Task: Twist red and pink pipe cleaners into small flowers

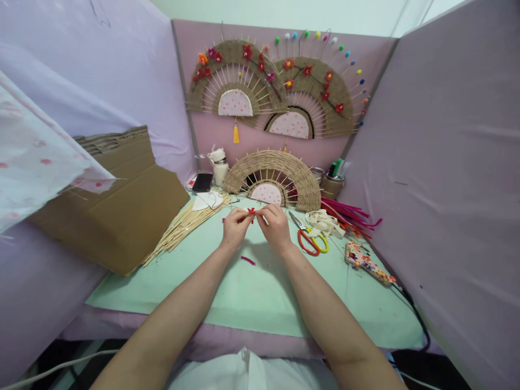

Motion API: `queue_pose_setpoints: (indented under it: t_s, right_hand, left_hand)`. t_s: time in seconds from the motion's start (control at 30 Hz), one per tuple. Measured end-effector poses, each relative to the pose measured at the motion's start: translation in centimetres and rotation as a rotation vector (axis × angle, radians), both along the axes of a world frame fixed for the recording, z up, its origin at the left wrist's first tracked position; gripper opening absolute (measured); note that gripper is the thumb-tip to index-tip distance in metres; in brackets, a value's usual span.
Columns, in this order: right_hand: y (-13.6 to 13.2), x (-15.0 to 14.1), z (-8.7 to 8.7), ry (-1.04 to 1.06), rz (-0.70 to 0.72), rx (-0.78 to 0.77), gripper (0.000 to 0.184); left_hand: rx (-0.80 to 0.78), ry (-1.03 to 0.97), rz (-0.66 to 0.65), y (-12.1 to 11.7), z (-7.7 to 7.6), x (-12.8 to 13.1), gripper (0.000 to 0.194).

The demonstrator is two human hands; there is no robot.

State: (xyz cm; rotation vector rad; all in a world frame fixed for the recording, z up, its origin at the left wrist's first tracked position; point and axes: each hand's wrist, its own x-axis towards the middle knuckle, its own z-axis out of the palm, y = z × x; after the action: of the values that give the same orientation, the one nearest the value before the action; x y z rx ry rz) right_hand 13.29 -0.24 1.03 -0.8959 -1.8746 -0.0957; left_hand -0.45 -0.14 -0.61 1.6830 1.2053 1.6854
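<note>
A small red pipe-cleaner flower (251,212) is held up between my two hands, over the middle of the green tabletop. My left hand (235,227) pinches it from the left with thumb and forefinger. From the other side, my right hand (274,226) has its fingertips pressed together at the flower's edge. Below the hands a short magenta pipe-cleaner piece (247,260) lies on the cloth. Just behind them stands a twine-covered half-round fan (276,160) with thin sticks and a pink dotted centre.
Scissors (311,242), off-white strips (324,223), magenta and red pipe cleaners (345,211) and a patterned glue gun (368,264) lie right. Thin sticks (174,230) and cardboard (122,211) are left. A bottle (220,169), phone (202,182) and pen holder (331,186) stand behind. Flowered fans (231,54) hang on the back panel.
</note>
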Motion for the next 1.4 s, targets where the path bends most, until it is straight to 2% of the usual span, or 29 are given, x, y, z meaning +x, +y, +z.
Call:
queue_pose_setpoints:
  t_s: [0.3,0.67,1.4]
  right_hand:
    - [-0.02,-0.28,0.02,0.208,0.062,-0.134,0.015]
    - [-0.45,-0.6,0.19,0.234,0.087,-0.204,0.008]
    - [-0.35,-0.46,0.12,0.251,0.091,-0.241,0.014]
  left_hand:
    - [0.141,-0.005,0.169,0.26,0.28,-0.74,0.013]
    - [0.279,0.166,0.157,0.15,-0.21,-0.66,0.012]
    - [0.259,0.163,0.174,0.14,-0.36,-0.59,0.012]
